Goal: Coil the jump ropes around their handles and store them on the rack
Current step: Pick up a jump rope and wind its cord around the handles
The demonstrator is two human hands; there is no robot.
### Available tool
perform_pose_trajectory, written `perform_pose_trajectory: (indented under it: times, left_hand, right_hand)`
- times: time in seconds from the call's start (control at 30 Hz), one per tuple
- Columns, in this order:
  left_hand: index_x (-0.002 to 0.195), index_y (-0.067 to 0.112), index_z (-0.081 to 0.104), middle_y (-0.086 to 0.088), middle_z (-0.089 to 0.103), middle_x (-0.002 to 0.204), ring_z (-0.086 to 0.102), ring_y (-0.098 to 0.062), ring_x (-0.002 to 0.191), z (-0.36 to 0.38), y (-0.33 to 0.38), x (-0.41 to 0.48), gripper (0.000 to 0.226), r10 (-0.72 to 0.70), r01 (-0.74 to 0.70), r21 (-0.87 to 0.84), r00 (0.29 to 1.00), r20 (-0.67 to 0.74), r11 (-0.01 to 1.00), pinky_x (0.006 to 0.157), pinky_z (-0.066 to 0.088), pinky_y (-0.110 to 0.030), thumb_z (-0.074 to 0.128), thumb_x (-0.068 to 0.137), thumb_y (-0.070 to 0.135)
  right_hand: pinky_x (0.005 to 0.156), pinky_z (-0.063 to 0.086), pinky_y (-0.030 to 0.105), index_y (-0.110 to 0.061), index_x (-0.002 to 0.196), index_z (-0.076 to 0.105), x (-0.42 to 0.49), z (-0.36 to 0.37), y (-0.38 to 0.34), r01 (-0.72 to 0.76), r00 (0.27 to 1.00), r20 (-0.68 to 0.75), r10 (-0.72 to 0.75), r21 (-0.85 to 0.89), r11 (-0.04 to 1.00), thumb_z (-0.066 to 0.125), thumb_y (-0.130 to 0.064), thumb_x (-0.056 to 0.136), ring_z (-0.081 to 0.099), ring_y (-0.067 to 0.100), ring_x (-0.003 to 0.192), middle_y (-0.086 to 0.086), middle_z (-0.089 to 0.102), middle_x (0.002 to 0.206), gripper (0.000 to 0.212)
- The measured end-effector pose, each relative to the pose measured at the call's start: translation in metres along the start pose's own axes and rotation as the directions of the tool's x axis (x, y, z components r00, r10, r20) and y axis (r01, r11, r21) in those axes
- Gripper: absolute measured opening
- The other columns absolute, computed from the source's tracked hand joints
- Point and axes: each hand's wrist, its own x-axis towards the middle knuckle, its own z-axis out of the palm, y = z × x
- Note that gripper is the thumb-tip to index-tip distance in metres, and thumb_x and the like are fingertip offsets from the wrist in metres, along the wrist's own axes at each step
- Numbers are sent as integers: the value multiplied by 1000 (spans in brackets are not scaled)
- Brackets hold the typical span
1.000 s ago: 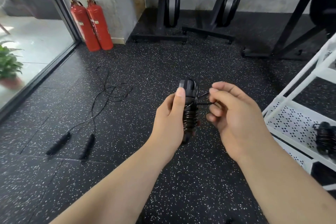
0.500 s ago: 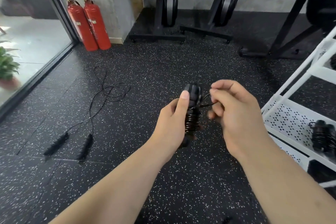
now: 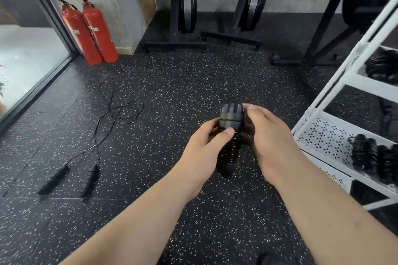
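My left hand point(image 3: 204, 146) grips a pair of black jump-rope handles point(image 3: 230, 118) held together upright, with the rope coiled tightly around their lower part. My right hand point(image 3: 267, 133) is curled against the right side of the bundle near its top, fingertips touching it; the rope end is hidden there. A second jump rope point(image 3: 120, 109) lies uncoiled on the floor at the left, its two black handles point(image 3: 71, 180) side by side. The white rack point(image 3: 327, 137) stands at the right, with coiled ropes point(image 3: 372, 157) on its perforated shelf.
Two red fire extinguishers point(image 3: 90, 32) stand by the wall near a glass door on the left. Black exercise machines point(image 3: 183, 6) and a dark frame point(image 3: 323, 28) line the back. The floor is black speckled rubber. More dark coils point(image 3: 381, 66) sit on the rack's upper shelf.
My right hand has closed in on the top of the bundle, and the short rope end it pinched out to the side no longer shows. The view has shifted toward the rack.
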Motion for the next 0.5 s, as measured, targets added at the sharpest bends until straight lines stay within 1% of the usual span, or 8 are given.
perform_pose_trajectory:
  times: [0.07, 0.13, 0.23, 0.27, 0.33, 0.4, 0.47, 0.5]
  left_hand:
    - [132, 42, 66, 13, 75, 122, 70, -7, 113, 4, -6, 5, 36, 58, -53, 88, 997, -47, 995, 104, 56, -40, 74, 97, 45]
    - [124, 50, 63, 17, 73, 118, 70, -3, 109, 10, -11, 10, 42, 115, -91, 218, 988, -102, 972, 102, 57, -41, 83, 87, 50]
    - [120, 61, 57, 21, 67, 123, 66, -1, 113, 23, -15, 13, 52, 148, -118, 337, 987, -66, 934, 102, 55, -38, 82, 73, 64]
    - [123, 60, 58, 21, 67, 125, 65, -1, 115, 28, -16, 13, 53, 140, -117, 337, 989, -45, 934, 104, 54, -38, 80, 75, 65]
    - [132, 50, 60, 21, 66, 127, 64, 0, 117, 41, -19, 16, 47, 115, -104, 298, 993, -19, 949, 106, 53, -37, 78, 89, 54]
    - [135, 43, 61, 16, 67, 127, 66, 1, 110, 56, -22, 18, 35, 79, -77, 253, 997, 2, 964, 97, 56, -27, 68, 101, 45]
    - [131, 35, 64, 10, 73, 119, 70, 4, 93, 73, -23, 18, 26, 35, -44, 213, 998, 44, 976, 75, 54, -14, 58, 107, 44]
    - [127, 31, 66, 7, 76, 112, 71, 2, 86, 82, -25, 19, 26, 7, -22, 207, 997, 70, 978, 68, 53, -12, 54, 109, 46]
  right_hand:
    - [110, 51, 51, -30, 115, 78, -4, -1, 5, -81, 997, 16, 81, 35, 996, 61, -58, 97, 72, 20, 116, -4, 80, 113, 37]
    - [110, 51, 50, -28, 115, 77, -6, -2, 10, -129, 991, 33, 127, 60, 990, 64, -63, 90, 72, 20, 116, -3, 80, 113, 45]
    - [108, 54, 51, -24, 112, 76, -9, -9, 10, -154, 987, -27, 157, 94, 984, 67, -50, 99, 75, 22, 109, 3, 81, 107, 30]
    - [107, 55, 52, -23, 109, 76, -8, -14, 9, -169, 982, -66, 178, 119, 978, 66, -46, 102, 75, 24, 108, 5, 81, 106, 26]
    - [104, 56, 52, -19, 102, 76, -5, -28, 6, -201, 964, -142, 227, 178, 963, 65, -43, 105, 74, 27, 105, 8, 80, 103, 27]
    - [94, 60, 46, -18, 97, 73, -2, -45, 1, -223, 938, -213, 274, 235, 946, 64, -46, 105, 74, 28, 98, 9, 79, 100, 31]
    - [71, 58, 35, -17, 97, 70, 0, -63, -5, -227, 913, -263, 311, 304, 925, 64, -49, 105, 72, 24, 82, 6, 76, 90, 33]
    - [66, 56, 33, -16, 98, 69, 0, -72, -8, -225, 901, -287, 326, 334, 915, 63, -50, 105, 72, 24, 77, 5, 74, 85, 35]
